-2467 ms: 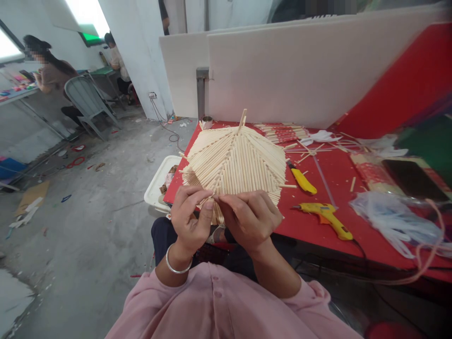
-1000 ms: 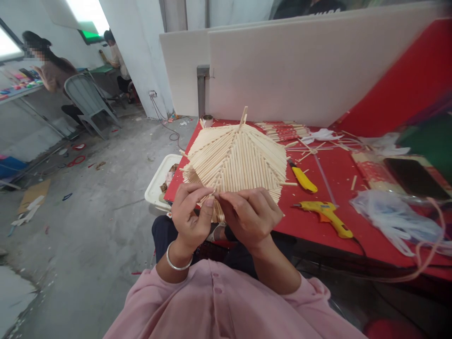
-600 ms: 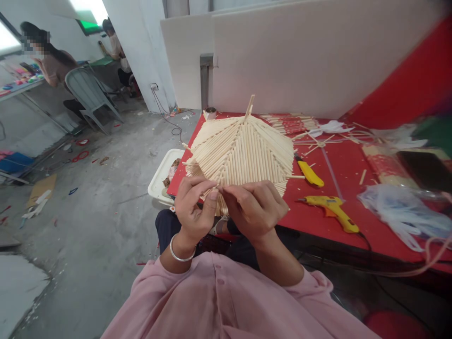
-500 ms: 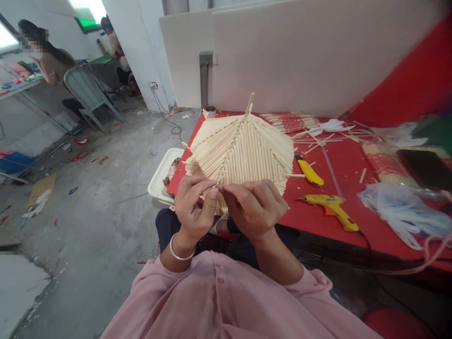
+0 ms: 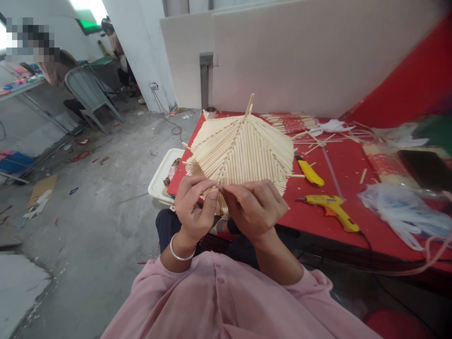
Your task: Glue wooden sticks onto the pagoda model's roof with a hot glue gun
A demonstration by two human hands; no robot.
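Note:
A pale wooden-stick structure [image 5: 243, 155], shaped like a many-sided pitched roof, rests at the left part of the red table [image 5: 300, 230]. Its sticks lie in close rows, and several stick ends jut out from its corners. At its near corner, the fingertips of my left hand [image 5: 196, 205] and my right hand [image 5: 256, 205] almost meet. Both are closed in a pinch. Whatever is between the fingers is tiny and mostly hidden; I cannot tell whether it is a stick end. To the right lie a yellow glue gun [image 5: 330, 207] and a yellow utility knife [image 5: 310, 172].
A plastic bag [image 5: 402, 207] and a dark phone [image 5: 423, 167] lie on the right. Loose sticks [image 5: 319, 142] and red-marked stick bundles [image 5: 289, 122] sit behind. A white tub [image 5: 160, 179] stands left of the table. Two people work at the far left, near a grey chair [image 5: 88, 92].
My hands and the stick structure have barely moved. The person at the far left has shifted slightly.

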